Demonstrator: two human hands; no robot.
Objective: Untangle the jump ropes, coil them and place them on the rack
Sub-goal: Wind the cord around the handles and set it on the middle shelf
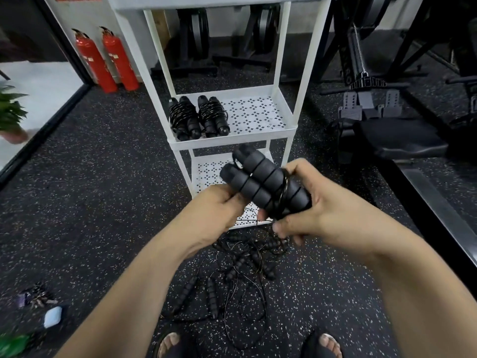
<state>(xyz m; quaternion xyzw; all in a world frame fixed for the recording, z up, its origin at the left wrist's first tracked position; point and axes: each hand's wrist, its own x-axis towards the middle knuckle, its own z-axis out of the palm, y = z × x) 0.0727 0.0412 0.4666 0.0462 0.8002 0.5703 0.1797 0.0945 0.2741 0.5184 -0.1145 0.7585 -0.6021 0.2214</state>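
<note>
The left hand and right hand gripped the paired handles of a half-wound rope, long axis slanting up-left. The rack's middle shelf lay straight ahead, bare beside two coiled ropes; the tangle lay below.

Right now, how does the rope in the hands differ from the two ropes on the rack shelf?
The rope in the hands is held up in the air by the left hand and right hand. The two ropes on the shelf lie on the white rack's middle shelf. The held rope's cord makes a few spaced turns around its handles, while the shelf ropes are wrapped densely. Both are black, with ribbed handles side by side.
</note>
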